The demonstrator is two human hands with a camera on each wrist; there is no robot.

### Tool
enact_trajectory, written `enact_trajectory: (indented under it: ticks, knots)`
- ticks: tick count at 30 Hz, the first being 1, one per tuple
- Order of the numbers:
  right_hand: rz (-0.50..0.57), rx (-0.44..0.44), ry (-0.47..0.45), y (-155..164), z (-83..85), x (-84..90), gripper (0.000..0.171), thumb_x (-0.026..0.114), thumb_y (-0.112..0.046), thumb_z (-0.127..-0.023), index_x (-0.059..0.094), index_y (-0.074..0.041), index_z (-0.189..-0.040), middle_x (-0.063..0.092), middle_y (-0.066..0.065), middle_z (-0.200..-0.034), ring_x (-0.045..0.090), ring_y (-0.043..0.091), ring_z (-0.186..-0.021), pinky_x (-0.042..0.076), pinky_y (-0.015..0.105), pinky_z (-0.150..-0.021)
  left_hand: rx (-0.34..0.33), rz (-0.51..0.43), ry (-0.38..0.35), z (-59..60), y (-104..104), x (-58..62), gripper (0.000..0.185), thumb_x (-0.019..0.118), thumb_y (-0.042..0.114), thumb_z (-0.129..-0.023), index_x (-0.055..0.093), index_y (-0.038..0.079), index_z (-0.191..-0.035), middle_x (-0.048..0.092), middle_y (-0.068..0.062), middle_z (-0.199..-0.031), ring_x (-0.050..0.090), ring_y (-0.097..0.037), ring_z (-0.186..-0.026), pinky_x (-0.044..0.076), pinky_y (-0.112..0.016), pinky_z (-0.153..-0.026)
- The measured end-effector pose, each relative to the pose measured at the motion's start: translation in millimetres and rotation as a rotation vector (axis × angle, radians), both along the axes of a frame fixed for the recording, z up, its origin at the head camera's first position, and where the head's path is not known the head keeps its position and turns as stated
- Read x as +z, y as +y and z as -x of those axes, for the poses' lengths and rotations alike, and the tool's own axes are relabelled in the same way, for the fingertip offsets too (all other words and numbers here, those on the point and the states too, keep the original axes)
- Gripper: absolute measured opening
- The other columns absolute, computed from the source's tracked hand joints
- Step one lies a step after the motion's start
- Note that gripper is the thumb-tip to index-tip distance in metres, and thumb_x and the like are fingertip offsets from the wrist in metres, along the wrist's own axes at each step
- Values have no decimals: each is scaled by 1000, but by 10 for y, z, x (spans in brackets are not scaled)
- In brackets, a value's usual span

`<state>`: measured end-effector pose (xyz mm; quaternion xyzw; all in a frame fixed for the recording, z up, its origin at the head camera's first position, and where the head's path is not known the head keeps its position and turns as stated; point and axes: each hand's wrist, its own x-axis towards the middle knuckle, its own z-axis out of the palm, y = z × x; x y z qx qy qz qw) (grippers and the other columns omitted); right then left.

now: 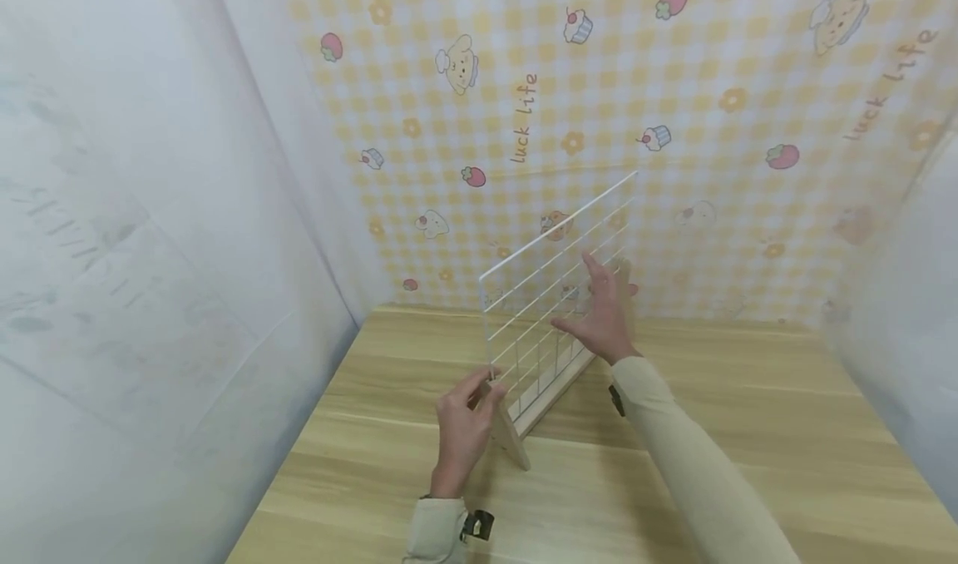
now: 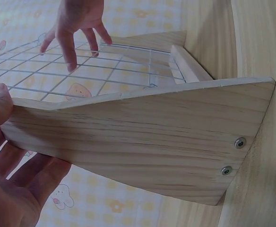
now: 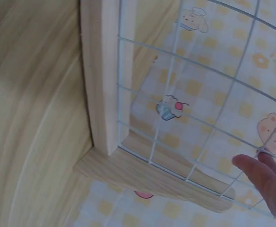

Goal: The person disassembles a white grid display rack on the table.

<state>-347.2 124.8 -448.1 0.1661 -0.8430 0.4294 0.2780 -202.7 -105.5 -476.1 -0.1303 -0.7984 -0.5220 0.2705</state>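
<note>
A white wire grid panel (image 1: 558, 225) stands upright in a pale wooden frame on the tabletop. My left hand (image 1: 466, 418) pinches the upper end of the near wooden side piece (image 2: 138, 127), thumb on one edge and fingers beneath in the left wrist view. Two metal screws (image 2: 240, 143) show low on that piece. My right hand (image 1: 604, 314) has its fingers spread and overlaps the grid toward its far end, holding nothing. In the right wrist view the far side piece (image 3: 128, 172) meets a wooden crossbar (image 3: 105, 80) along the grid's lower edge.
The wood-grain tabletop (image 1: 748, 431) extends around the frame. Behind it hangs a yellow checked cloth (image 1: 621, 65) with cartoon prints. White sheets close in the left (image 1: 150, 215) and right (image 1: 906, 298) sides.
</note>
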Motion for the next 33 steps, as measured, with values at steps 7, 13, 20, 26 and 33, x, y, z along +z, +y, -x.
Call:
enact_trajectory:
  ticks: [7,13,20,26,33]
  knots:
    - [19,1,106,23,64,-12,119,92,-23,-49,23,-26,-146,39,16,-136,52,30,-99,38,63,-96,-5,-10,14,23,13,21,24,66,25,-83,67,15,-105,72,-7,-99,70,-19,-85,55,-39,-84]
    - [60,5,135,1,55,44,114,93,-21,-49,30,-23,-144,44,16,-135,55,31,-97,34,63,-100,2,-6,32,27,14,43,26,66,26,-84,67,12,-106,71,-7,-106,69,-23,-94,55,-39,-84]
    - [71,-26,95,6,38,86,110,92,-22,-52,32,-26,-143,45,11,-138,58,31,-99,51,50,-86,5,3,8,11,11,11,27,66,27,-84,67,12,-107,72,-8,-99,70,-20,-84,55,-37,-84]
    - [99,-16,68,-4,39,206,108,91,-29,-53,31,-34,-143,46,7,-138,58,31,-102,13,73,-102,23,-26,-40,-46,34,87,29,66,21,-84,66,6,-109,68,-16,-109,66,-29,-102,53,-43,-85]
    - [115,1,22,-19,12,321,109,90,-27,-55,27,-39,-143,41,5,-141,55,36,-107,5,79,-97,18,-45,-12,0,8,-23,31,68,20,-81,66,6,-109,69,-10,-108,68,-26,-96,53,-40,-86]
